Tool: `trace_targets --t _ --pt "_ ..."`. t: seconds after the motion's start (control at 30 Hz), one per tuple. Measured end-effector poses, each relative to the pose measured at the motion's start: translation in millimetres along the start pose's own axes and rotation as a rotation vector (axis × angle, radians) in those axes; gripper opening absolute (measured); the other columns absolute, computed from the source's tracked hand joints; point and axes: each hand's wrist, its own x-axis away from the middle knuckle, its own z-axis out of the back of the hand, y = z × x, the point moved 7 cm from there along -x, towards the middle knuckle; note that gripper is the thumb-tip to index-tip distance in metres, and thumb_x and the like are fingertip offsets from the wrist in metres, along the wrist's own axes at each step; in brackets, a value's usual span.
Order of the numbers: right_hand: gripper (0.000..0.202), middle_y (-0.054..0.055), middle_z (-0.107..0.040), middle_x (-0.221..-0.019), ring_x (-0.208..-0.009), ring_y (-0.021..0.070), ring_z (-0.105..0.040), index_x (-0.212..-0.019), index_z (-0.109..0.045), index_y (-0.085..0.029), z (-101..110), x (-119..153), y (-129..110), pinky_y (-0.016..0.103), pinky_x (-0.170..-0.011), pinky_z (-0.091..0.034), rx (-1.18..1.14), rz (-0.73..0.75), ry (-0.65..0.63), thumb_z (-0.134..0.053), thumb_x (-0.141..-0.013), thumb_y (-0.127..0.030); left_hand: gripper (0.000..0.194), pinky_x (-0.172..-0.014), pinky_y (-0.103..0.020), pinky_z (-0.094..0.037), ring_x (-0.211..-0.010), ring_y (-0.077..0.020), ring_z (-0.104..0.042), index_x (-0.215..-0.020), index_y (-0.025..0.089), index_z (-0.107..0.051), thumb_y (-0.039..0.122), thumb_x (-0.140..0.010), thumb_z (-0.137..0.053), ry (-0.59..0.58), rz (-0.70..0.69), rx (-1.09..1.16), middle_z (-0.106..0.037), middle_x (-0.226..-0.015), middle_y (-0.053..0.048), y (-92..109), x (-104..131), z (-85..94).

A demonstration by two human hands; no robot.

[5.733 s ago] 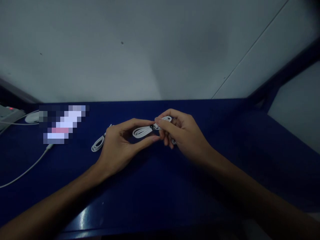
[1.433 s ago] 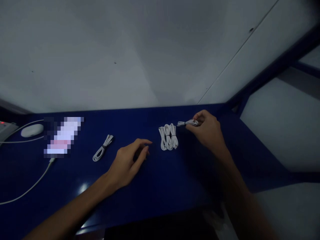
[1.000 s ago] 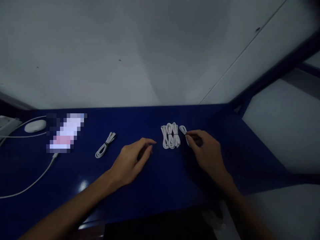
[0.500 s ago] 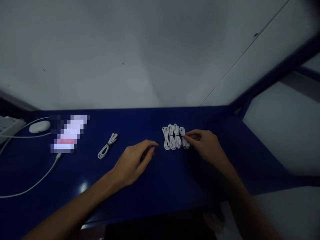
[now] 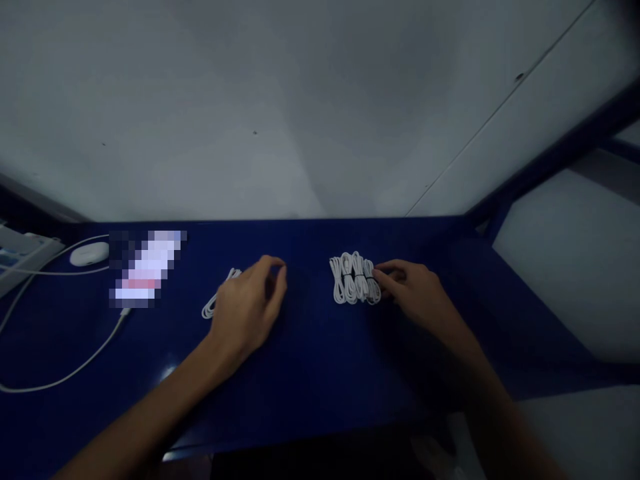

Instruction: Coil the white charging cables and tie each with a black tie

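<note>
Several white cable bundles (image 5: 351,283), coiled and bound with dark ties, lie side by side in a row on the blue table (image 5: 310,360). My right hand (image 5: 416,293) pinches the edge of the rightmost bundle (image 5: 373,291) between thumb and forefinger; its other fingers curl beneath. My left hand (image 5: 243,310) hovers above the table, empty, with thumb and forefinger apart in a loose curve. Behind it a single white cable bundle (image 5: 209,308) lies slanted, partly covered by the hand.
At the left lies a phone with a blurred-out screen (image 5: 153,263), with a white charging cable (image 5: 103,353) plugged in. A white rounded case (image 5: 90,253) and a white power strip (image 5: 30,257) are beyond it. A pale wall (image 5: 280,167) closes off the back.
My left hand has moved left, away from the row, and now partly covers the single bundle. My right hand stays at the rightmost bundle, which now sits closer against its neighbour.
</note>
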Motion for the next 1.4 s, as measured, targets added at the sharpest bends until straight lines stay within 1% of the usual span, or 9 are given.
trace_targets --t 0.2,0.4,0.53,0.67,0.73,0.9,1.0,1.13,1.4 --pt "0.033 0.010 -0.083 -0.093 -0.078 0.0272 -0.079 -0.108 -0.079 -0.021 4.6 -4.9 2.5 0.042 -0.073 -0.060 0.008 -0.005 0.019 -0.061 -0.102 -0.048 0.048 -0.067 -0.040 -0.048 -0.092 -0.0412 -0.071 -0.112 0.009 -0.066 0.054 -0.107 -0.047 -0.106 0.174 -0.750 -0.074 -0.101 -0.024 -33.6 -6.2 27.3" --pt "0.030 0.009 -0.083 -0.093 -0.083 0.0302 -0.079 -0.108 -0.077 -0.024 9.8 -3.1 -9.8 0.044 -0.076 -0.059 0.060 0.050 0.124 -0.062 -0.102 -0.049 0.054 -0.059 -0.041 -0.048 -0.077 -0.0399 -0.072 -0.092 0.012 -0.067 0.061 -0.103 -0.046 -0.216 0.228 -0.805 -0.073 -0.090 -0.024 -46.8 7.8 21.9" --pt "0.026 0.007 -0.081 -0.090 -0.081 0.0291 -0.078 -0.111 -0.075 -0.025 14.5 9.7 -39.4 0.045 -0.077 -0.058 0.065 0.150 0.231 -0.063 -0.104 -0.046 0.030 -0.055 -0.040 -0.044 -0.067 -0.0376 -0.069 -0.090 0.015 -0.065 0.036 -0.102 -0.047 -0.237 0.146 -0.758 -0.071 -0.081 -0.020 -42.5 12.4 12.8" --pt "0.021 0.005 -0.080 -0.091 -0.077 0.0236 -0.075 -0.109 -0.076 -0.025 0.2 29.3 -81.9 0.038 -0.068 -0.057 0.034 0.312 0.225 -0.061 -0.107 -0.040 0.025 -0.064 -0.046 -0.049 -0.079 -0.0416 -0.071 -0.095 0.011 -0.066 0.024 -0.102 -0.046 -0.207 0.106 -0.497 -0.071 -0.088 -0.025 -30.1 9.4 -4.0" --pt "0.018 0.002 -0.078 -0.084 -0.070 0.0203 -0.071 -0.104 -0.075 -0.025 -14.4 39.0 -104.2 0.036 -0.064 -0.053 0.033 0.431 0.187 -0.061 -0.108 -0.036 0.023 -0.069 -0.041 -0.053 -0.085 -0.0314 -0.072 -0.103 0.016 -0.065 0.030 -0.107 -0.047 -0.218 0.064 -0.361 -0.074 -0.101 -0.017 -18.5 7.3 -16.9" --pt "0.022 -0.003 -0.071 -0.071 -0.058 0.0148 -0.063 -0.090 -0.070 -0.025 -56.7 44.6 -121.0 0.033 -0.057 -0.048 -0.134 0.465 -0.086 -0.060 -0.108 -0.032 0.021 -0.084 -0.039 -0.059 -0.089 -0.0231 -0.076 -0.109 0.020 -0.069 0.040 -0.102 -0.071 -0.228 0.322 0.871 -0.078 -0.096 -0.006 -7.0 5.6 -42.4" --pt "0.016 -0.002 -0.072 -0.076 -0.061 0.0146 -0.065 -0.095 -0.068 -0.025 -66.5 41.4 -111.5 0.032 -0.060 -0.051 -0.228 0.434 -0.131 -0.060 -0.108 -0.029 0.020 -0.091 -0.040 -0.060 -0.091 -0.0222 -0.077 -0.112 0.019 -0.073 0.033 -0.099 -0.077 -0.351 0.481 1.297 -0.080 -0.093 -0.006 -2.0 8.0 -58.2" --pt "0.009 -0.005 -0.065 -0.071 -0.056 0.0135 -0.060 -0.113 -0.067 -0.024 -70.2 38.5 -99.7 0.030 -0.055 -0.050 -0.210 0.484 -0.094 -0.062 -0.108 -0.029 0.021 -0.094 -0.042 -0.061 -0.100 -0.0244 -0.077 -0.114 0.019 -0.080 0.035 -0.106 -0.069 -0.445 0.570 1.518 -0.080 -0.111 -0.010 -1.5 10.8 -70.3" --pt "0.006 -0.001 -0.068 -0.084 -0.064 0.0116 -0.060 -0.109 -0.067 -0.021 -74.6 42.7 -99.0 0.027 -0.060 -0.051 -0.181 0.655 0.004 -0.064 -0.106 -0.016 0.028 -0.086 -0.029 -0.057 -0.109 -0.0232 -0.073 -0.117 0.016 -0.084 0.034 -0.109 -0.064 -0.464 0.589 1.567 -0.079 -0.120 -0.013 -2.4 12.5 -75.9"
